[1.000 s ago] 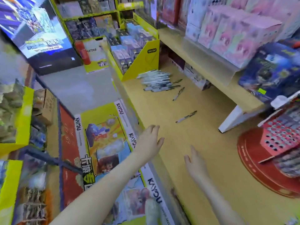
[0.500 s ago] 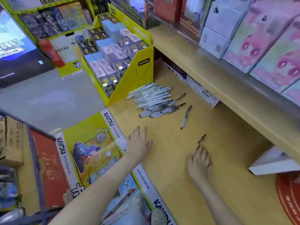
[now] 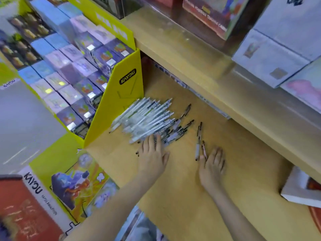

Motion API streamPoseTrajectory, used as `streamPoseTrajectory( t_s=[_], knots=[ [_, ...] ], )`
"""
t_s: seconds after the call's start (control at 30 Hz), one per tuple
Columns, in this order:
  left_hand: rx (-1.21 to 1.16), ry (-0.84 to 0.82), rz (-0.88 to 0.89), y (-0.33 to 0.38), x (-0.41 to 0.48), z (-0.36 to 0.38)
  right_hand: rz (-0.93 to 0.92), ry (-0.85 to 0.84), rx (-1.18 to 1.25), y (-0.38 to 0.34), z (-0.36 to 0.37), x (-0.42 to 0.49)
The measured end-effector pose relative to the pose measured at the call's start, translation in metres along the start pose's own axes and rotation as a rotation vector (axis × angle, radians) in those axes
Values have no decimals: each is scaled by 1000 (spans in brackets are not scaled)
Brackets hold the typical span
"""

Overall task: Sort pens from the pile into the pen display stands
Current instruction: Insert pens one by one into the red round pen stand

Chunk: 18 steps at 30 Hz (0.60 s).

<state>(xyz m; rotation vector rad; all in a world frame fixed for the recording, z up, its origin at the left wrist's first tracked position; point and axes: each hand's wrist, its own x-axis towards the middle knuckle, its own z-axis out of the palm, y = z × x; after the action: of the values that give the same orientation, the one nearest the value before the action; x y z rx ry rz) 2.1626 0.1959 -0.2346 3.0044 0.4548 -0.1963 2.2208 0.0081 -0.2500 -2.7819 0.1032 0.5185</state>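
A pile of white pens with dark clips lies on the wooden shelf, against a yellow card display box. My left hand lies flat with straight fingers, its tips touching the pile's near edge. A loose white pen and a brownish pen lie to the right of the pile. My right hand rests palm down beside them, its fingers touching the brownish pen. A third dark pen lies just beyond. No pen display stand shows clearly in this view.
An upper wooden shelf overhangs at the right, carrying white and pink boxes. The yellow display box holds several small card packs. A white box corner sits at the right edge. A printed yellow panel fronts the shelf.
Both hands have moved forward along the shelf. The left hand now reaches the pile's edge, and the right hand reaches the loose pens. The view has come closer, and the red stand has left the frame.
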Motion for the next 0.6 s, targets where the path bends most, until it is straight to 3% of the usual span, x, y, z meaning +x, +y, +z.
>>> streamPoseTrajectory(
  t_s=[0.23,0.4,0.6],
  knots=[
    [23,24,56,-2,17,6,-246,-112,-64,-41,-12,30],
    [23,-112,175,31,8,10,-194,-90,102,-26,-5,22],
    [-192,-339,200,121,-12,2,84,-347,1001,-17,-28,-20]
  ],
)
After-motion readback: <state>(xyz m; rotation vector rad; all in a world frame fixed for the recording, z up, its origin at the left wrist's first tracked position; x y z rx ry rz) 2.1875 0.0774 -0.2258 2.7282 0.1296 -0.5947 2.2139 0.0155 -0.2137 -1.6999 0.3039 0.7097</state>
